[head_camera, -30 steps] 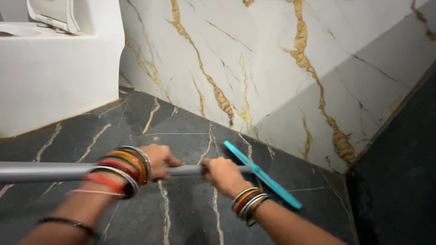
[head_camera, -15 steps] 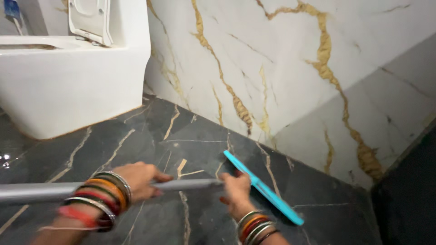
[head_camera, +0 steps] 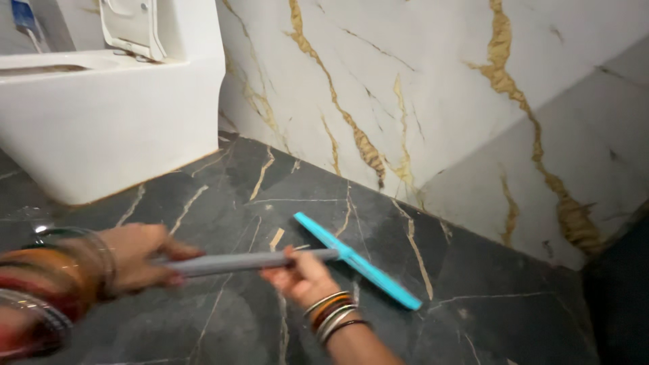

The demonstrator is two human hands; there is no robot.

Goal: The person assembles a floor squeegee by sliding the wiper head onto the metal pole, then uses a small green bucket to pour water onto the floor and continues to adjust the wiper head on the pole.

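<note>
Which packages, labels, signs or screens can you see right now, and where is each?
No package, sign or screen shows plainly.
Only candidate: a small blue and white thing at the top left edge, behind the white toilet; cut off by the frame, too small to tell what it is.
No label shows on the squeegee: grey handle, turquoise blade, held by the left hand and right hand.

Even, fairly bright indoor light; a small glare spot glints on the dark floor (head_camera: 473, 324) at left. Motion blur smears the left hand (head_camera: 138, 255) and bangles (head_camera: 40, 290); the wall (head_camera: 433, 88) stays reasonably sharp.
</note>
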